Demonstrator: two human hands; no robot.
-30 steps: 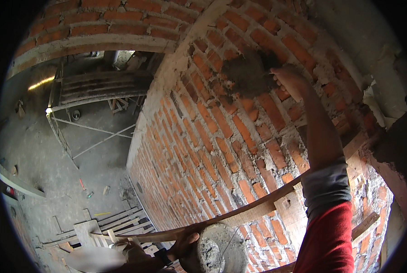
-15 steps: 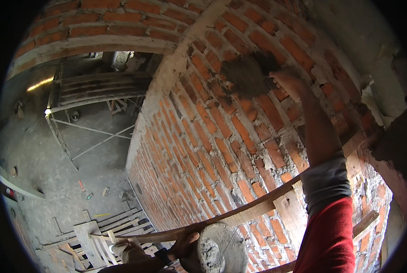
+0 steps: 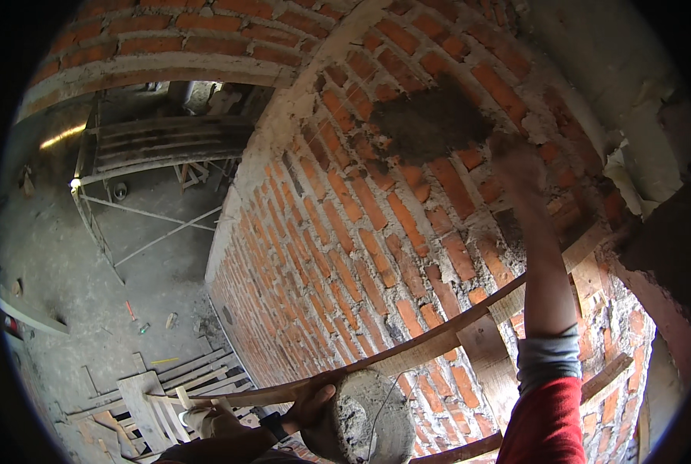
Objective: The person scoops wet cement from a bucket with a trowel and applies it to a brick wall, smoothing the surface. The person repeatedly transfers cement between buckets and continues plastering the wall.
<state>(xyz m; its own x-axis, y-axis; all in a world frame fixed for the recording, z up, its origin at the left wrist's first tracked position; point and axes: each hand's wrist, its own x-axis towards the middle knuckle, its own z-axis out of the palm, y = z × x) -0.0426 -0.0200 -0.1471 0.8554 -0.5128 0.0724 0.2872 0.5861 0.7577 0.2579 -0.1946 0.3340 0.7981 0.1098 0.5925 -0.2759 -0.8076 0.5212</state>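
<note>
down at the lower edge my left hand [image 3: 308, 402] curls its fingers around the rim of a round pan of grey mortar [image 3: 365, 421], holding it just below the curved wooden plank [image 3: 438, 340] that crosses the brick wall [image 3: 337, 232]. up to the right, my right hand [image 3: 515, 158] presses against the wall beside a dark wet patch of mortar [image 3: 430, 122]; i cannot tell how its fingers are set. i judge this the spreading step, and the next move calls for working that patch flat over the bare bricks.
</note>
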